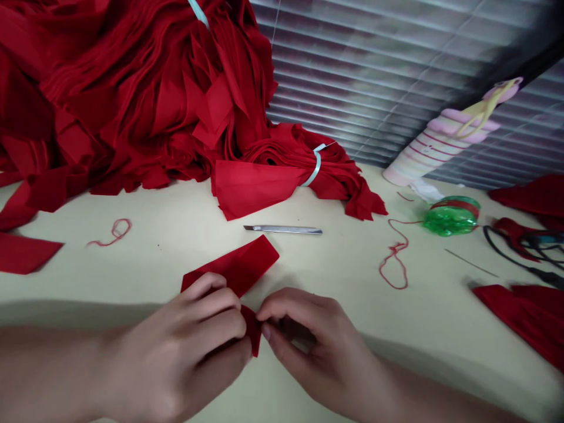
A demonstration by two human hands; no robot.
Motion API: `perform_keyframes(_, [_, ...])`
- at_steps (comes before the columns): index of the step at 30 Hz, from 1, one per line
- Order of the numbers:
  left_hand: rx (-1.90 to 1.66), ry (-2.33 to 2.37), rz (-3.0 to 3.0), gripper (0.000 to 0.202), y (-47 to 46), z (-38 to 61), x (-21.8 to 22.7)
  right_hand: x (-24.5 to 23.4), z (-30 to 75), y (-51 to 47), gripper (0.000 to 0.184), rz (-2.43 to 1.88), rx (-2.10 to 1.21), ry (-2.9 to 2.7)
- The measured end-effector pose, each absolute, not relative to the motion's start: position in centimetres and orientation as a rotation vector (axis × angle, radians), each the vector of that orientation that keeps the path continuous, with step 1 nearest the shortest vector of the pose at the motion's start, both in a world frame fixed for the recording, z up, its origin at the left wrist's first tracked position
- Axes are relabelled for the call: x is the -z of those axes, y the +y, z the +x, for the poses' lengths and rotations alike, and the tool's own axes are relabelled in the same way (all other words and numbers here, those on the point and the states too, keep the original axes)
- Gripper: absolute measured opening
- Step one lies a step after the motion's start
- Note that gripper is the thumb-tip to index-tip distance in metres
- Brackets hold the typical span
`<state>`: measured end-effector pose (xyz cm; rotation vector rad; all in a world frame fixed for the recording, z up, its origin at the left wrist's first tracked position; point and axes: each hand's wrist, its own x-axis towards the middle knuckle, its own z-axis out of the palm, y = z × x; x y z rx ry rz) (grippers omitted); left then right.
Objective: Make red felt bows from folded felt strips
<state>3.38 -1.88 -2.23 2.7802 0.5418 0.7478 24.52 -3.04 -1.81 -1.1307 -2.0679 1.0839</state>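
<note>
A red fabric strip lies folded under and beyond my left hand, whose fingers are curled over it. One short end of the cloth pokes out between both hands. At that end, the thumb and forefinger of my right hand pinch the edge. Whether a thread or pin is also in the pinch is too small to tell. Just past the strip, a slim silver craft knife rests flat on the pale table, its dark tip toward the left.
Red fabric pieces are heaped at the back left, beside a bundle bound with a pale tie. To the right are a green plastic ball of thread, loose red thread, a striped bottle, cables and more red cloth. Blinds stand behind.
</note>
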Motion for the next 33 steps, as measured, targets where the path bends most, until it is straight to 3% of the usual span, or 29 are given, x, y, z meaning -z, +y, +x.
perform_keyframes(14, [-0.886, 0.596, 2.827, 0.023, -2.12, 3.17, 1.74, 1.73, 24.45, -3.01, 0.016, -1.116, -1.090, -2.064])
perform_keyframes(22, [-0.625, 0.495, 2.752, 0.024, -1.35, 3.40, 1.87, 1.86, 24.41, -2.95, 0.017, -1.128, -1.074, -2.069])
perform_keyframes(33, [-0.559, 0.466, 2.805, 0.027, -1.21, 3.59, 1.24, 1.87, 24.45, -3.00, 0.017, -1.125, -1.105, -2.064])
